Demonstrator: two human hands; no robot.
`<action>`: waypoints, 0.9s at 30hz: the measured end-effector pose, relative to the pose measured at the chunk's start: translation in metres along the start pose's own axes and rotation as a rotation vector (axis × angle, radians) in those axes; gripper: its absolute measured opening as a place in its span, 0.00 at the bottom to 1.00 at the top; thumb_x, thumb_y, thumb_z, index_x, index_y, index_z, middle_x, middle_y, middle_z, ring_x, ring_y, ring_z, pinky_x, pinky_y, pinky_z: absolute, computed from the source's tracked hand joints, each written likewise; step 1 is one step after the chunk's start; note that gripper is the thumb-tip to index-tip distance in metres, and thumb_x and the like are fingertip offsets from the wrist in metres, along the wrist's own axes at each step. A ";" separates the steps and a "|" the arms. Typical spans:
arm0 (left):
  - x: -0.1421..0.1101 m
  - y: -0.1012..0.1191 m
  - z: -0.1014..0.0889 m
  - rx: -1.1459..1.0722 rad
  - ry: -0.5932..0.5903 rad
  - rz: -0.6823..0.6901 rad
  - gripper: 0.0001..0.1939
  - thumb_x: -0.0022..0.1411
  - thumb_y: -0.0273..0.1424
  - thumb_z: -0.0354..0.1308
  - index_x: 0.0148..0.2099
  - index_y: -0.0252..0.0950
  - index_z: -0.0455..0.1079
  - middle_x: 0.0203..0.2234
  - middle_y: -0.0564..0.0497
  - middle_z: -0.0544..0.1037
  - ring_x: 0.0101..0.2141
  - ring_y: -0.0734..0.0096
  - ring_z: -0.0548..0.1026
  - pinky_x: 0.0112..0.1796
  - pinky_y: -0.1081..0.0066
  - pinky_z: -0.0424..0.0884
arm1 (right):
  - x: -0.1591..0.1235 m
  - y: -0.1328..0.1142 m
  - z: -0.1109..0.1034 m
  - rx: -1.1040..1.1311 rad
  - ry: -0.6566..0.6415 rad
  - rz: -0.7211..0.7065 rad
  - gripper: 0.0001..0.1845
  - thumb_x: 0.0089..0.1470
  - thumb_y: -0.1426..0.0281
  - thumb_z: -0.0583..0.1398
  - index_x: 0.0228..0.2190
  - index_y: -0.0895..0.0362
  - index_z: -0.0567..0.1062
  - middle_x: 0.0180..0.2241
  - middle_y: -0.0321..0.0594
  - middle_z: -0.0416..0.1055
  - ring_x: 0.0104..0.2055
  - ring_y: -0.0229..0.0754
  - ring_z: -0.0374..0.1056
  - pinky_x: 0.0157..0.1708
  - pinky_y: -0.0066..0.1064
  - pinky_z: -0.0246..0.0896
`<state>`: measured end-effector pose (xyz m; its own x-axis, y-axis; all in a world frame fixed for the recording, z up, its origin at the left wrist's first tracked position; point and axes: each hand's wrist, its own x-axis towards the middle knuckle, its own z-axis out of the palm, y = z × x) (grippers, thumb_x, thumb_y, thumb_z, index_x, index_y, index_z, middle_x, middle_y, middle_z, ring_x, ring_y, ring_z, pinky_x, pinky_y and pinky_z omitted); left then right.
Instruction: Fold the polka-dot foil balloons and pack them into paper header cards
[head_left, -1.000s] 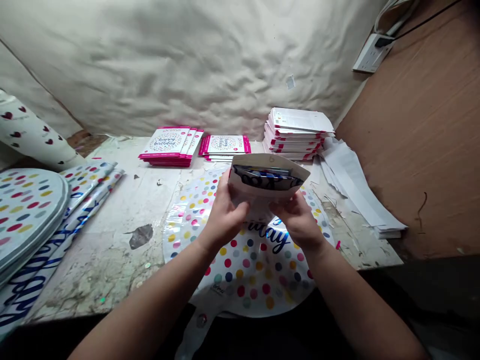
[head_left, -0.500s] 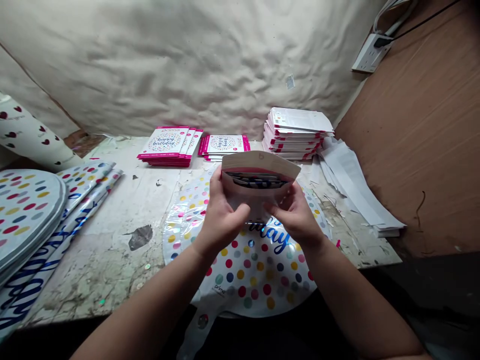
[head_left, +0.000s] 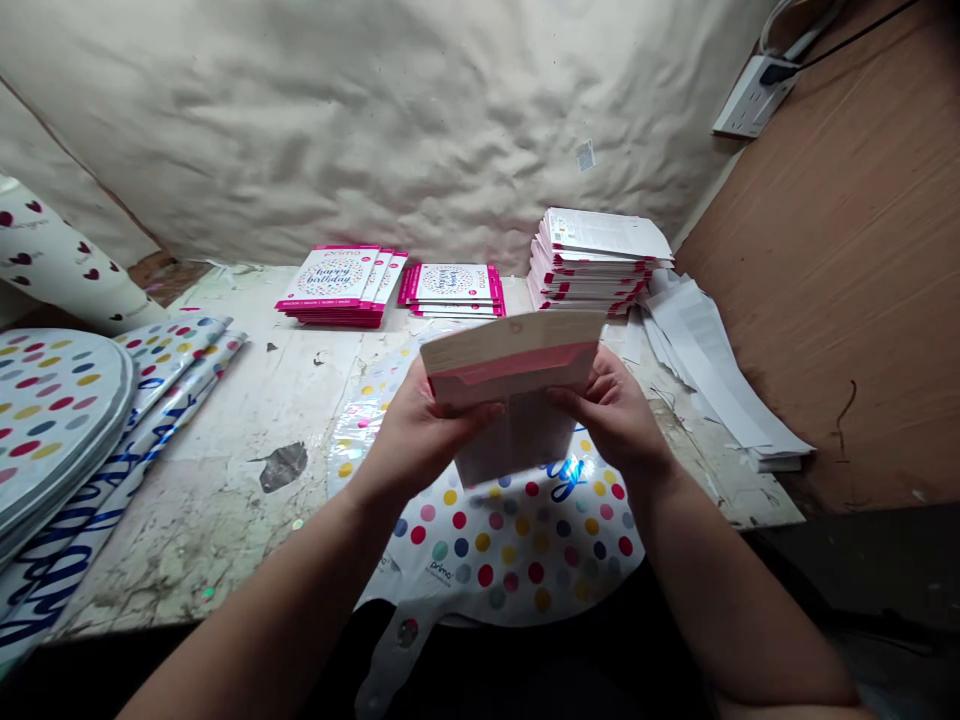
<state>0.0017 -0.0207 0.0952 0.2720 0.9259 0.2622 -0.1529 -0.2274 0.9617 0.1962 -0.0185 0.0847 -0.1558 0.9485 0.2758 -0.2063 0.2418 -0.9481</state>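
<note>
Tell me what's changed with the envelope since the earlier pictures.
The envelope has tipped, its mouth turning away from the camera; its broad face shows and its contents are hidden. The left hand and right hand both keep hold. The spotted balloon and stacked packets stayed put.

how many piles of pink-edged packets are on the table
3: a fanned left pile, a low middle pile and a tall right pile, along the far side. The held envelope isn't counted; anything behind the piles would be hidden.
</note>
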 end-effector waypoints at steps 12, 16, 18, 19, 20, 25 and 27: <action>-0.040 -0.050 0.003 -0.205 -0.030 -0.761 0.11 0.51 0.36 0.57 0.24 0.32 0.64 0.10 0.56 0.64 0.11 0.80 0.59 0.13 0.78 0.50 | -0.010 0.034 -0.011 -0.899 -0.067 0.028 0.07 0.54 0.69 0.56 0.30 0.56 0.74 0.30 0.38 0.71 0.33 0.40 0.66 0.36 0.31 0.60; -0.047 -0.050 0.008 -0.142 -0.070 -0.742 0.16 0.53 0.38 0.56 0.20 0.32 0.64 0.09 0.53 0.65 0.11 0.80 0.60 0.14 0.78 0.52 | -0.033 0.034 0.014 -1.086 -0.297 -0.168 0.10 0.57 0.71 0.54 0.34 0.58 0.76 0.33 0.43 0.73 0.37 0.41 0.67 0.39 0.31 0.61; -0.048 -0.049 0.008 -0.118 -0.082 -0.752 0.16 0.54 0.37 0.55 0.19 0.32 0.63 0.08 0.54 0.64 0.10 0.80 0.59 0.14 0.78 0.52 | -0.037 0.035 0.019 -1.100 -0.306 -0.165 0.10 0.57 0.70 0.55 0.34 0.58 0.76 0.32 0.42 0.73 0.36 0.40 0.67 0.39 0.30 0.61; -0.048 -0.048 0.009 -0.099 -0.085 -0.753 0.16 0.54 0.36 0.54 0.19 0.33 0.63 0.07 0.55 0.64 0.10 0.81 0.59 0.14 0.78 0.52 | -0.037 0.035 0.020 -1.110 -0.315 -0.159 0.10 0.57 0.69 0.55 0.33 0.58 0.76 0.32 0.42 0.73 0.35 0.40 0.67 0.38 0.30 0.61; -0.048 -0.048 0.009 -0.073 -0.087 -0.750 0.16 0.54 0.36 0.54 0.18 0.33 0.63 0.07 0.55 0.64 0.10 0.81 0.59 0.14 0.78 0.52 | -0.037 0.036 0.021 -1.131 -0.322 -0.157 0.10 0.57 0.69 0.55 0.32 0.57 0.76 0.32 0.41 0.73 0.35 0.40 0.67 0.38 0.31 0.61; -0.050 -0.043 0.012 0.016 -0.128 -0.737 0.20 0.55 0.38 0.53 0.16 0.33 0.62 0.07 0.54 0.64 0.11 0.80 0.60 0.14 0.78 0.53 | -0.036 0.037 0.023 -1.290 -0.329 -0.180 0.12 0.57 0.73 0.52 0.28 0.58 0.73 0.30 0.43 0.71 0.34 0.43 0.65 0.35 0.33 0.59; -0.050 -0.041 0.012 -0.032 -0.141 -0.769 0.18 0.55 0.37 0.53 0.17 0.33 0.64 0.08 0.53 0.66 0.11 0.79 0.61 0.14 0.78 0.54 | -0.036 0.036 0.022 -1.281 -0.333 -0.161 0.11 0.57 0.74 0.51 0.30 0.58 0.73 0.30 0.43 0.71 0.34 0.43 0.66 0.35 0.32 0.59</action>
<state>0.0058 -0.0613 0.0435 0.4302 0.7723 -0.4675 0.1012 0.4733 0.8751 0.1727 -0.0487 0.0439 -0.4804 0.8409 0.2494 0.7746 0.5401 -0.3291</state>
